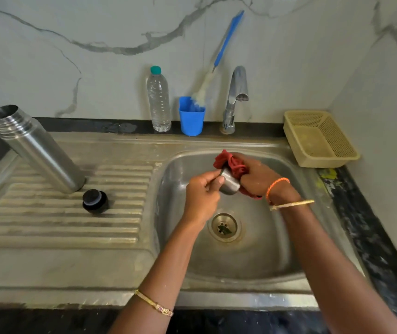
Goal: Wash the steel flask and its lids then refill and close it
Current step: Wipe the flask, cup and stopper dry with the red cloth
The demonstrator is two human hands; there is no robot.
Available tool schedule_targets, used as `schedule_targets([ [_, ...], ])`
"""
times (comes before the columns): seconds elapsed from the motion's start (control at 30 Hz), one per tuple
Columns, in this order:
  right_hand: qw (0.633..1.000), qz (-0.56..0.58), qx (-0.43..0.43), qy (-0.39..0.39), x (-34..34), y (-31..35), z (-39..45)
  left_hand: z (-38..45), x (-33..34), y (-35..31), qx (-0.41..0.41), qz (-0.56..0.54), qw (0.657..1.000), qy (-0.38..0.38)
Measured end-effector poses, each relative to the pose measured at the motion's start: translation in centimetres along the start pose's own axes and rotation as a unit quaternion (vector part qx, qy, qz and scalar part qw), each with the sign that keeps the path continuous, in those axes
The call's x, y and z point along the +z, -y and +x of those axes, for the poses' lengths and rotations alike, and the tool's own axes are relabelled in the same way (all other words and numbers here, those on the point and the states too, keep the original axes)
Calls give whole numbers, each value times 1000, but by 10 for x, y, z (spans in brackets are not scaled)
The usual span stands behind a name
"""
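The open steel flask (pixel 37 148) stands on the ribbed drainboard at the left, without a lid. Its black inner stopper (pixel 95 200) lies on the drainboard just right of the flask's base. Over the sink basin (pixel 260 256), my left hand (pixel 202 196) grips the steel cup lid (pixel 229 182) by its rim. My right hand (pixel 259 175) presses a red cloth (pixel 228 162) against the lid and into its mouth. The inside of the lid is hidden by the cloth.
A clear water bottle (pixel 159 100) with a green cap, a blue cup (pixel 191 116) holding a bottle brush (pixel 219 54) and the tap (pixel 236 95) stand along the back wall. A beige plastic basket (pixel 318 138) sits at the right rear. No water runs.
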State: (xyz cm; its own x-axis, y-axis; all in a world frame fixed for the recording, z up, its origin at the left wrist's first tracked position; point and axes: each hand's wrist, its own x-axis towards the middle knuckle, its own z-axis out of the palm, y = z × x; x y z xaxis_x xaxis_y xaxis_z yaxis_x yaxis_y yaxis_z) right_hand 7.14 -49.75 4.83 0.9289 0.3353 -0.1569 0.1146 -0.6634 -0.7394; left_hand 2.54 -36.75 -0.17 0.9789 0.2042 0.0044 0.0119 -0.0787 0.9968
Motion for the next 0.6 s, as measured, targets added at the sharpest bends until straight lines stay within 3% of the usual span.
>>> schedule_targets([
  [0.1, 987, -146, 15, -63, 34, 7, -10, 15, 4, 5, -65, -36, 997, -24],
  [0.17, 950, -276, 15, -147, 71, 13, -35, 17, 0, 4, -98, -63, 993, -17],
  [0.27, 925, -301, -14, -232, 93, 11, -52, 3, -4, 5, -71, -80, 994, 20],
  [0.37, 929, -261, -53, -256, 78, 10, -47, -7, -5, 12, -22, -116, 993, 5],
  [0.43, 962, -149, -44, -223, 49, 12, -36, -9, -5, 15, 16, -97, 995, 27],
  [0.5, 995, 42, 31, -81, 10, 4, -14, -11, -5, 17, 26, -81, 996, 32],
  [0.53, 987, 131, 89, -4, -7, 1, -4, -13, -5, 15, 22, -85, 996, 15],
  [0.6, 977, 175, 111, 42, -20, -4, 7, -10, -4, 14, 26, -86, 996, -11],
])
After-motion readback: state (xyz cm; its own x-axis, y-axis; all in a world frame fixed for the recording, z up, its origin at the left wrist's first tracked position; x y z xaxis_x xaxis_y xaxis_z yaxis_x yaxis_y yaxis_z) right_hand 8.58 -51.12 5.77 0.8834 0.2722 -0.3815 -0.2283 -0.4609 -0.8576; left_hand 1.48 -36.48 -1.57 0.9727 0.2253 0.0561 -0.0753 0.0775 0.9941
